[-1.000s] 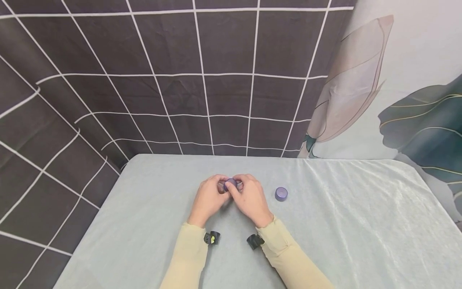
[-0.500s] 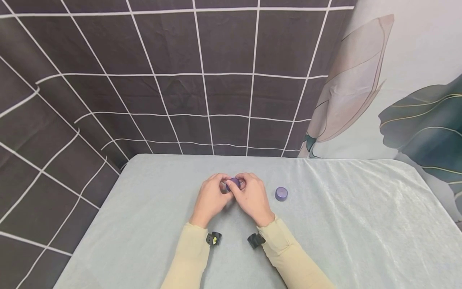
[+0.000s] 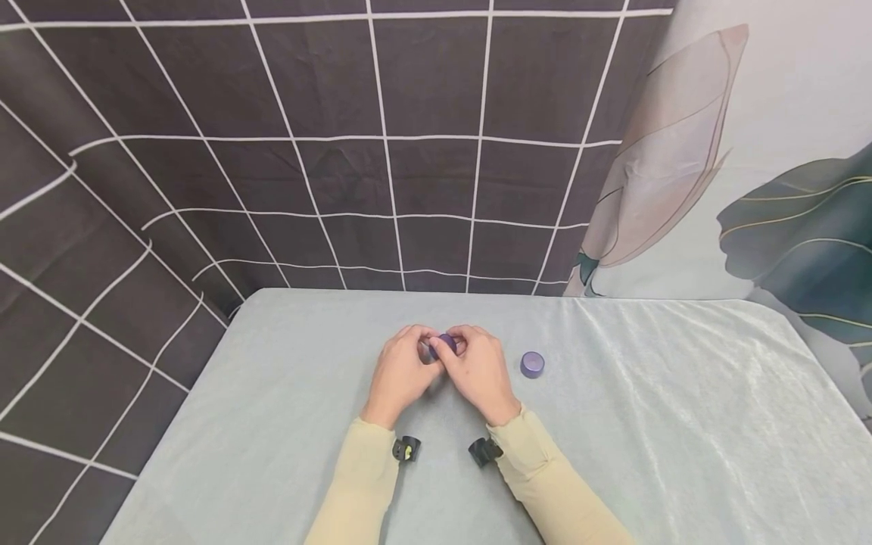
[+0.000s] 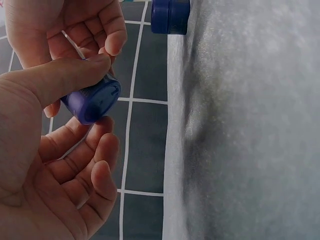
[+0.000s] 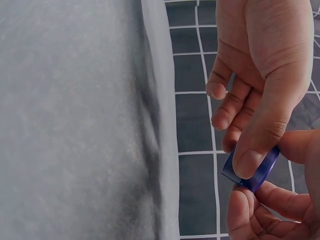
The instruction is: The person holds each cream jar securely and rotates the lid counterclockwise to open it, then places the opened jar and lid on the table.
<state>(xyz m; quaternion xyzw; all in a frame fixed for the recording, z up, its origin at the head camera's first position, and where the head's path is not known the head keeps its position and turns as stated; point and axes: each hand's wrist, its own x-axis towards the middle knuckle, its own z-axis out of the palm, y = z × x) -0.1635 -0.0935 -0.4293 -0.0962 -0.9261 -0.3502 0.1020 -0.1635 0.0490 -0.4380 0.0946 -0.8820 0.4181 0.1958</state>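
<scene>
Table [image 3: 681, 469]: pale grey-blue cloth with a slight sheen, creased toward the right, spread beneath both forearms.
Left hand [image 3: 402, 372]: bent toward the middle from the left, fingers and thumb closed narrowly on the round purple piece [image 4: 91, 104].
Right hand [image 3: 481, 371]: bent in from the right to meet the other, likewise gripping the piece; its thumb lies across the top in the head view.
Round purple piece: between the two sets of fingertips, toward the far side of the table; glossy and short, partly covered by the fingers, tilted in both wrist views.
Second purple piece [image 3: 533, 365]: resting on the cloth just to the right of the right hand, apart from it; round, with a paler top.
Sleeves: pale yellow, the left sleeve [image 3: 357, 477] and the right sleeve [image 3: 548, 481] reaching to the wrists.
Wrist devices: small and black, one at the left cuff [image 3: 406, 449], bearing a yellow-green spot, and one at the right cuff [image 3: 486, 452].
Backdrop [image 3: 429, 178]: dark fabric with a white grid, behind the table and along its left side.
Leaf-patterned curtain [image 3: 688, 144]: far right, white with pink and blue-green leaves.
</scene>
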